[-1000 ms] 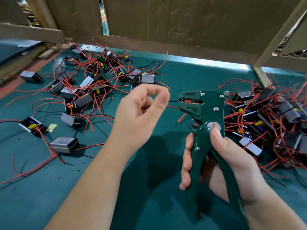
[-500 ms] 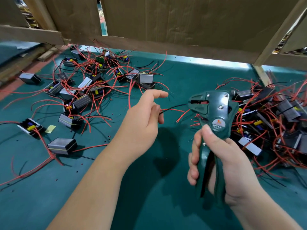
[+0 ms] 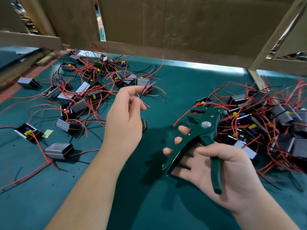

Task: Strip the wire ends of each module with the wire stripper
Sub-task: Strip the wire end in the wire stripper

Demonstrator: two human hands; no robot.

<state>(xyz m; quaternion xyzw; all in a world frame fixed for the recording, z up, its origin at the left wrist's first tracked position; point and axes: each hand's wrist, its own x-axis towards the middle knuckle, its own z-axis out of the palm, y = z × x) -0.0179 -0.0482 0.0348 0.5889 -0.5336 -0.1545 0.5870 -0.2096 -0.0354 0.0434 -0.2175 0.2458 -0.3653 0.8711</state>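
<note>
My left hand [image 3: 126, 117] is raised over the green mat [image 3: 182, 90] and pinches a thin black and red wire [image 3: 142, 94] between thumb and fingertips. A dark module [image 3: 145, 126] shows just behind that hand, mostly hidden. My right hand [image 3: 221, 173] holds the dark green wire stripper [image 3: 201, 126]: thumb over one handle, fingers under the other, handles spread apart. Its jaws point up and left, apart from the wire. More modules with red and black wires lie in a left pile [image 3: 83, 92] and a right pile [image 3: 265, 122].
Cardboard walls [image 3: 166, 25] close off the back of the bench. A wooden post [image 3: 255, 78] stands at the back right. A small yellow slip [image 3: 47, 133] and single modules [image 3: 59, 151] lie at the left. Bits of stripped insulation dot the mat.
The stripper's handles were squeezed together and have sprung apart. My right hand dropped lower and tilted. My left hand drew the wire out of the jaws, up and to the left.
</note>
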